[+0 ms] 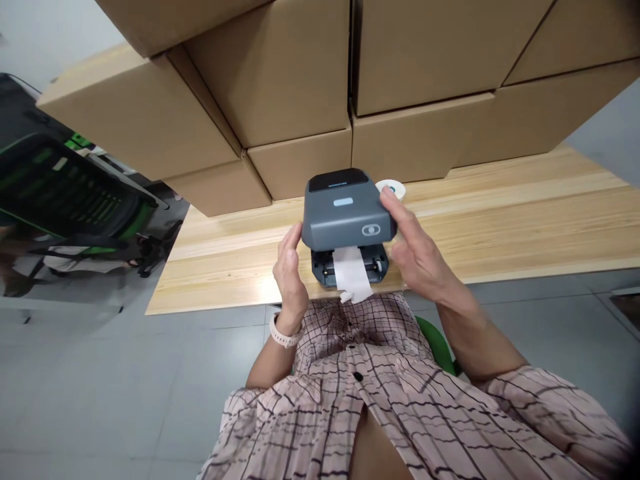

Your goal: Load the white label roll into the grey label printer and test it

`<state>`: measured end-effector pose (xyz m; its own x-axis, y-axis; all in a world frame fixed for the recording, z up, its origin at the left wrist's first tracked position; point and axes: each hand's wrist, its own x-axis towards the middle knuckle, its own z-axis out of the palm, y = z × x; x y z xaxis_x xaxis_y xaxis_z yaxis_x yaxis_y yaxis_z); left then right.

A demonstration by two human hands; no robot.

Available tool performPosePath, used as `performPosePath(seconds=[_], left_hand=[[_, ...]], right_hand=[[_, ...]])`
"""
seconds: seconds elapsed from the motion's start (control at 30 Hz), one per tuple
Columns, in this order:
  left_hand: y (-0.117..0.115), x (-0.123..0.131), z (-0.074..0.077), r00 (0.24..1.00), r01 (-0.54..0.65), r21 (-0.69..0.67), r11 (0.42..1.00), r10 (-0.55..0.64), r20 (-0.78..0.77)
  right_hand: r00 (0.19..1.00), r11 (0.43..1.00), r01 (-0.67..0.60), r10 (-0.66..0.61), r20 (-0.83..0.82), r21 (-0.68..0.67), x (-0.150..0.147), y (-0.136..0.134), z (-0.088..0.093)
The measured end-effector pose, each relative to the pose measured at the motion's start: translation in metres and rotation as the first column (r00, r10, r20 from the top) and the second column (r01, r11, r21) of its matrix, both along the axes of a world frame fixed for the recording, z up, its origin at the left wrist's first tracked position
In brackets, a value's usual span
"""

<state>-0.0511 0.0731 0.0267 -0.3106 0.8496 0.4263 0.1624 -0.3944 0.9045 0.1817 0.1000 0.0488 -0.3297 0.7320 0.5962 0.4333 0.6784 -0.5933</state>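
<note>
A dark grey label printer [345, 210] stands near the table's front edge with its lid partly raised over the base. From the gap a white paper strip [351, 272] hangs out toward me, its end torn and crumpled. My left hand [291, 277] lies against the printer's left side, fingers together. My right hand [417, 250] grips the right side of the lid, thumb on top near the corner. Behind the right hand, a white label roll [391, 189] lies on the table, partly hidden by the printer and fingers.
Large cardboard boxes [300, 160] are stacked along the back of the wooden table [505, 227]. A black and green office chair [65, 187] is at the far left, with part of a person beside it. Green seat edge [435, 343] shows beside my lap.
</note>
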Motion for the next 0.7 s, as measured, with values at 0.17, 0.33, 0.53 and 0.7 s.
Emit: performPosePath(seconds=[0.17, 0.33, 0.53, 0.7], left_hand=[[0.051, -0.009, 0.008, 0.99, 0.012, 0.02, 1.0, -0.014, 0.142], [0.066, -0.005, -0.016, 0.993, 0.115, -0.272, 0.955, -0.101, 0.064], [0.069, -0.003, -0.023, 0.983, 0.142, -0.298, 0.944, -0.17, -0.07], [0.077, -0.002, -0.023, 0.983, 0.153, -0.32, 0.935, -0.178, -0.05]], right_hand=[[0.997, 0.994, 0.003, 0.005, -0.072, 0.112, -0.018, 0.066, 0.034], [0.991, 0.98, 0.094, -0.075, -0.114, 0.177, -0.03, 0.14, 0.058], [0.988, 0.989, 0.144, -0.142, -0.058, 0.04, -0.03, 0.202, 0.076], [0.954, 0.927, 0.287, -0.253, -0.16, 0.243, -0.027, 0.156, 0.068]])
